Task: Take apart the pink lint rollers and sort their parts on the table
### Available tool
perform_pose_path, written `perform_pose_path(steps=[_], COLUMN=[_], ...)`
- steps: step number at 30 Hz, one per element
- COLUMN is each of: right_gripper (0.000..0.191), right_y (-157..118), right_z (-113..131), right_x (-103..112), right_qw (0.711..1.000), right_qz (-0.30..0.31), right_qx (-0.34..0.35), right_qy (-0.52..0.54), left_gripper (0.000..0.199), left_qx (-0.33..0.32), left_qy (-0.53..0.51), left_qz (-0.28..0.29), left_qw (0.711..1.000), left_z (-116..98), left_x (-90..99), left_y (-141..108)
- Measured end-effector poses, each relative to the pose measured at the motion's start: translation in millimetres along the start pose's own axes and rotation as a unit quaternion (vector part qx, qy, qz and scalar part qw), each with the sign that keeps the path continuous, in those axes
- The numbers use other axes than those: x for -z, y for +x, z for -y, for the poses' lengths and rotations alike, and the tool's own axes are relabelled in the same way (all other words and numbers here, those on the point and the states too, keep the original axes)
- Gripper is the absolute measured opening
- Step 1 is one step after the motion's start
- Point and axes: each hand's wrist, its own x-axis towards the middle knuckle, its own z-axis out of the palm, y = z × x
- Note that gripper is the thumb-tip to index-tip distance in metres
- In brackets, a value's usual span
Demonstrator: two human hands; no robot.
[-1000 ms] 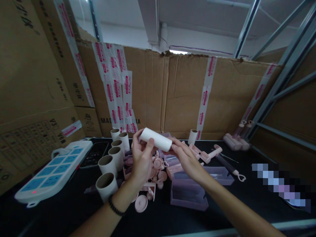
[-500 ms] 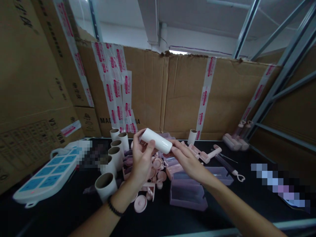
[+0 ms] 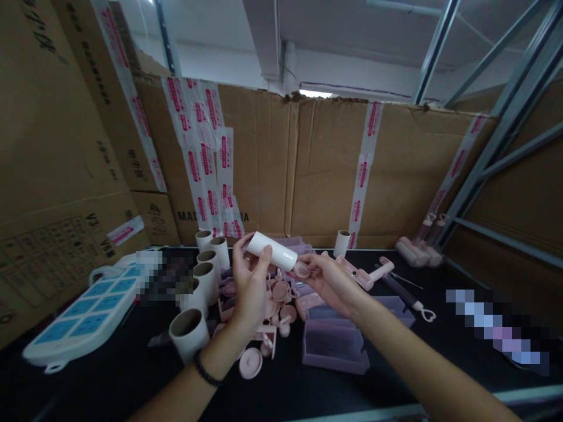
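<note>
A white lint roller refill (image 3: 273,251) lies tilted in my left hand (image 3: 253,278), with my thumb on top and fingers behind it. My right hand (image 3: 328,278) pinches a round pink end cap (image 3: 301,269) at the roll's right end. Whether the cap touches the roll I cannot tell. Below my hands is a pile of pink plastic parts (image 3: 277,299), among them round caps. A separate pink disc (image 3: 250,363) lies in front of the pile. To the right of the pile is a translucent purple case (image 3: 334,349).
Several white rolls (image 3: 189,328) stand left of the pile, and another roll (image 3: 342,243) stands at the back. A white power strip (image 3: 88,316) lies at left. Pink handles (image 3: 373,272) and finished-looking rollers (image 3: 417,252) lie at right. Cardboard walls (image 3: 264,164) enclose the black surface.
My right hand has drawn slightly away from the roll's end, and the pink cap in its fingers now shows. The roll has shifted slightly left in my left hand.
</note>
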Motion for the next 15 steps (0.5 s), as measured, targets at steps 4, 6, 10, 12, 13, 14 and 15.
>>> perform_pose_path(steps=[4,6,10,12,13,14,15], right_gripper=[0.022,0.021,0.018,0.019,0.02,0.022,0.026], right_y=[15.6,22.6,32.9,34.1,33.3,31.6,29.2], right_z=[-16.3,-26.7,-33.5,-24.3,-16.7,-7.5,2.6], right_x=[1.5,-3.4,-15.6,-17.4,-16.8,-15.4,-13.3], right_qw=[0.999,0.997,0.988,0.984,0.983,0.981,0.978], right_qz=[-0.02,-0.014,-0.012,-0.016,-0.013,-0.001,0.021], right_qx=[-0.001,-0.003,0.02,0.048,0.067,0.09,0.116], right_qy=[-0.042,-0.079,-0.151,-0.169,-0.172,-0.173,-0.174], left_gripper=[0.043,0.044,0.055,0.064,0.067,0.07,0.072], left_qx=[-0.058,-0.102,-0.148,-0.151,-0.157,-0.166,-0.174], left_qy=[0.042,0.077,0.115,0.116,0.123,0.137,0.159], left_qz=[-0.078,-0.082,-0.061,-0.049,-0.041,-0.03,-0.014], left_qw=[0.994,0.988,0.981,0.98,0.979,0.976,0.972], left_z=[0.9,-3.4,-15.6,-19.1,-19.6,-19.3,-18.2], left_x=[6.4,5.9,-1.0,-3.8,-4.5,-4.7,-4.4], left_y=[7.5,7.8,2.2,-0.8,-2.0,-3.2,-4.4])
